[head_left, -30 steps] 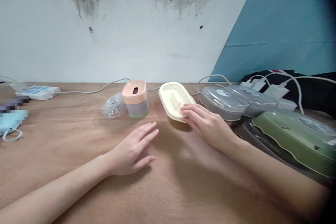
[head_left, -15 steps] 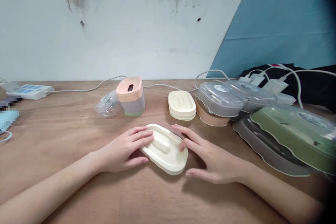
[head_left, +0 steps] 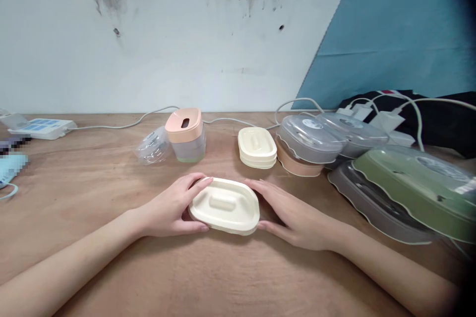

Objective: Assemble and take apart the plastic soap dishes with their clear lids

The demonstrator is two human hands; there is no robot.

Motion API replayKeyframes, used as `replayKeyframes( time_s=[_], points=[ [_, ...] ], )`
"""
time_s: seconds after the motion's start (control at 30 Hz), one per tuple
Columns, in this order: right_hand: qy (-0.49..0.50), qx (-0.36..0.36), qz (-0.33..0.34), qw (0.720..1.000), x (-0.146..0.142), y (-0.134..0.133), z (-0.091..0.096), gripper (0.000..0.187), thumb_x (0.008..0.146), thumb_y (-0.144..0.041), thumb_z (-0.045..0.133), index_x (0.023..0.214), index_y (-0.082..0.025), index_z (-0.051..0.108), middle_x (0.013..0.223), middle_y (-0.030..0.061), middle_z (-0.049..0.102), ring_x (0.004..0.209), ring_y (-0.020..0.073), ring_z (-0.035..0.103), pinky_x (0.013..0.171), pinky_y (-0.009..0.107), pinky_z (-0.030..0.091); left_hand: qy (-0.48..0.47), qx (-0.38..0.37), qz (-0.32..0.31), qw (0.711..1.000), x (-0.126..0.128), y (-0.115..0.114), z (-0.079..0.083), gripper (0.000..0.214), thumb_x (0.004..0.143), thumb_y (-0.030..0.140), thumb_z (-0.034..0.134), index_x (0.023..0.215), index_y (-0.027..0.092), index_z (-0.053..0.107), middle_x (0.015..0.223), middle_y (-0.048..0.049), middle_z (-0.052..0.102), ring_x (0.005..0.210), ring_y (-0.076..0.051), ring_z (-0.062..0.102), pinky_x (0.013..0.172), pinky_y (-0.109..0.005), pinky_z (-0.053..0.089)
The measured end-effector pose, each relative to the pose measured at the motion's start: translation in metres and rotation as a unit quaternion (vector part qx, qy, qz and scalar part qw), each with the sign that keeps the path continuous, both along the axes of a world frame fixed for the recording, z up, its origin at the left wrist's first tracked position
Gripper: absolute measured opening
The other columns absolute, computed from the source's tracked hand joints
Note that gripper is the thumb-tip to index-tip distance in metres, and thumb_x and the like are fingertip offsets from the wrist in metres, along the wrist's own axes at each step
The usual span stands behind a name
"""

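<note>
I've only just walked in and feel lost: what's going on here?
A person at a wooden table is handling a cream lid: the left hand holds one end, the right hand is at the other. Farther back sits a stack of similar lids, with a peach-topped box to its left and covered containers to its right.

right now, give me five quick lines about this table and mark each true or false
1. The left hand touches the left end of the front cream dish. True.
2. A clear plastic piece lies just left of the peach-topped container. True.
3. The right hand is gripping a charging cable. False: it is at the right end of the front cream dish.
4. The stack of cream dishes stands farther back than the front cream dish. True.
5. The green container sits at the left edge of the view. False: it is on the right.
</note>
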State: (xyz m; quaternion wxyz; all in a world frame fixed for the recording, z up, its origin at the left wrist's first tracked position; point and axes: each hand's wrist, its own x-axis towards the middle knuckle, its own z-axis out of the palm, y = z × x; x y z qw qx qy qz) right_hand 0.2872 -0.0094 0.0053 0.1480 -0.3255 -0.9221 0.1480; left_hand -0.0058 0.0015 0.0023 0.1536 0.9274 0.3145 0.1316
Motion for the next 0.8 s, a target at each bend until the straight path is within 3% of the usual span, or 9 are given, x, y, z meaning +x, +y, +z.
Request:
replayKeyframes(
  time_s=[0.1,0.23,0.37,0.47,0.53,0.63,0.73,0.8],
  points=[
    [-0.014,-0.001,-0.007,1.000,0.000,0.000,-0.001,0.071,0.088,-0.042,0.047,0.143,-0.015,0.011,0.145,0.0184,0.030,0.131,0.0288,0.033,0.102,0.048,0.037,-0.014,0.009,0.015,1.000,0.002,0.000,-0.002,0.088,0.072,0.050,0.066,0.141,0.023,0.017,0.131,-0.0163,0.034,0.122,-0.034,0.035,0.099,-0.049,0.036],
    [-0.018,-0.009,-0.023,1.000,0.000,0.001,-0.005,0.097,0.075,-0.054,0.060,0.145,-0.015,0.003,0.145,0.0191,0.030,0.132,0.0319,0.030,0.102,0.049,0.037,-0.020,0.008,0.043,0.999,0.009,-0.004,-0.004,0.089,0.069,0.057,0.066,0.139,0.022,0.023,0.127,-0.0165,0.038,0.118,-0.035,0.038,0.096,-0.051,0.037],
    [-0.019,-0.003,-0.022,1.000,0.001,0.001,-0.009,0.096,0.078,-0.050,0.059,0.145,-0.015,-0.001,0.146,0.0203,0.027,0.133,0.0313,0.030,0.101,0.050,0.037,-0.009,0.008,0.014,1.000,0.012,-0.009,-0.004,0.088,0.072,0.057,0.064,0.139,0.022,0.019,0.127,-0.0164,0.038,0.118,-0.033,0.037,0.097,-0.048,0.037],
    [-0.028,-0.003,-0.020,0.999,0.001,0.001,-0.008,0.093,0.079,-0.049,0.058,0.144,-0.014,0.001,0.146,0.0211,0.026,0.133,0.0312,0.028,0.102,0.051,0.036,-0.029,0.063,0.007,0.998,0.009,-0.008,0.001,0.086,0.074,0.057,0.062,0.139,0.024,0.015,0.129,-0.0156,0.036,0.120,-0.033,0.036,0.098,-0.048,0.036],
    [-0.031,-0.007,-0.023,0.999,0.001,0.001,-0.007,0.092,0.079,-0.049,0.057,0.144,-0.014,0.002,0.146,0.0217,0.026,0.133,0.0311,0.028,0.102,0.052,0.036,-0.080,0.166,0.054,0.981,0.006,-0.004,0.008,0.073,0.080,0.049,0.058,0.138,0.028,0.018,0.131,-0.0131,0.035,0.122,-0.032,0.034,0.101,-0.049,0.033],
    [-0.028,-0.013,-0.024,0.999,0.001,0.001,-0.005,0.092,0.079,-0.048,0.058,0.144,-0.015,0.003,0.146,0.0213,0.025,0.133,0.0309,0.029,0.102,0.051,0.036,-0.132,0.325,0.195,0.916,0.000,0.014,0.025,0.058,0.085,0.037,0.054,0.134,0.035,0.023,0.134,-0.0091,0.032,0.127,-0.031,0.030,0.105,-0.051,0.026],
    [-0.029,-0.018,-0.020,0.999,0.000,0.001,-0.004,0.092,0.079,-0.048,0.058,0.144,-0.014,0.003,0.146,0.0214,0.025,0.133,0.0309,0.030,0.102,0.051,0.036,-0.139,0.344,0.314,0.874,-0.005,0.042,0.041,0.058,0.083,0.045,0.053,0.133,0.028,0.029,0.140,-0.0106,0.028,0.131,-0.033,0.024,0.106,-0.052,0.023],
    [-0.030,-0.019,-0.020,0.999,0.000,0.001,-0.004,0.090,0.079,-0.048,0.058,0.144,-0.013,0.005,0.146,0.0216,0.025,0.132,0.0306,0.031,0.102,0.050,0.036,-0.134,0.298,0.355,0.876,-0.006,0.061,0.044,0.061,0.083,0.052,0.049,0.132,0.019,0.034,0.140,-0.0139,0.032,0.132,-0.034,0.024,0.105,-0.053,0.023]
  ],
)
